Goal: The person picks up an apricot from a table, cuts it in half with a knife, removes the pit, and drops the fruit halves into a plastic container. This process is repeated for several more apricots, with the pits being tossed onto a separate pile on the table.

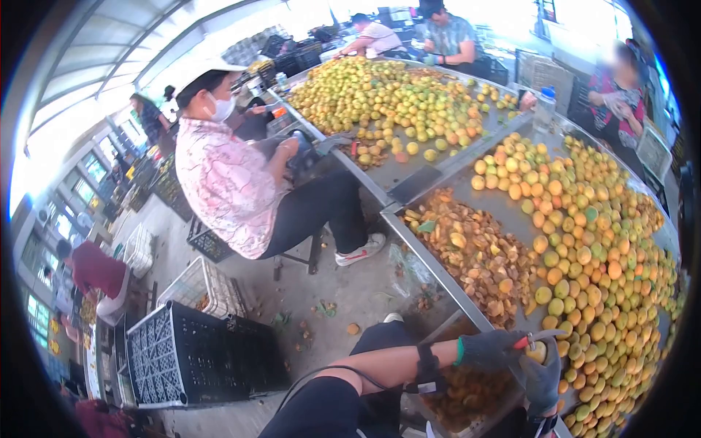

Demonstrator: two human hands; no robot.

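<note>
My left hand (488, 350), in a dark grey glove with a green cuff, is closed around a red-handled curved knife (544, 335). The thin metal blade reaches right, over a yellow apricot (537, 353). My right hand (542, 383), also gloved in grey, grips this apricot from below, with part of the fruit hidden by the fingers. Both hands are at the near edge of the metal table (504, 204). Whole yellow-orange apricots (599, 292) are heaped just beyond them. Left of that heap lies a pile of brownish apricot pieces (478, 255).
A container of brownish scraps (467, 394) sits below my left forearm. Black crates (208, 358) and a white crate (208, 285) stand on the floor. A masked person (226, 168) sits left of the table; others work farther back. A bottle (544, 109) stands on the divider.
</note>
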